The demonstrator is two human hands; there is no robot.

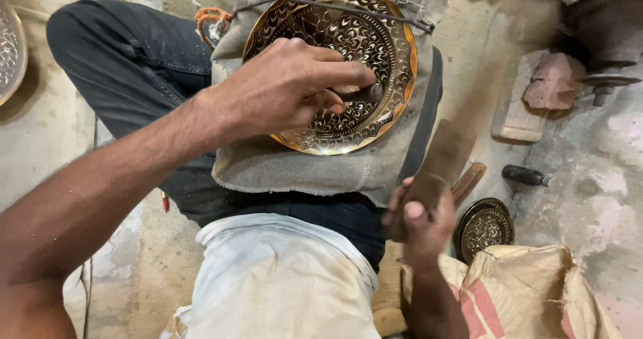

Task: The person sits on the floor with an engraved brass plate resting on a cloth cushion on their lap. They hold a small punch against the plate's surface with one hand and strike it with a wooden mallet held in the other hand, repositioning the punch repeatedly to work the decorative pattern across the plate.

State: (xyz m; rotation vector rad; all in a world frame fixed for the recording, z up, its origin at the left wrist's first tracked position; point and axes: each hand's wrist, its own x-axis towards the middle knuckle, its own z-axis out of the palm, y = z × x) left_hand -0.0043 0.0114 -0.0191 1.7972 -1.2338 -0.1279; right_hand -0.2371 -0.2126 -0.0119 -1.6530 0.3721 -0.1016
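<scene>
Nearest the camera, the right hand (420, 213) is closed in a full fist around a wooden mallet (443, 159), lifted off to the side with its blurred head pointing up toward the plate, as one would hold a striking tool. Beside it a woven sack (529, 292) lies on the floor, with a small engraved dish (483, 228) leaning against it and a dark-handled tool (526, 175) just beyond. Further out, the left hand (295, 88) is curled tight around a short metal punch (362, 93), fingers bunched low near the tip, seemingly to keep it steady; the tip rests on the inner face of the brass plate (375, 17). That plate, round and covered with fine scroll patterns, lies on a grey cloth (295, 168) draped over the person's lap, which pads it, while a cord (335, 5) stretched across its upper rim appears to hold it in place. 1 more patterned plate (9, 47) shows at the far left edge.
</scene>
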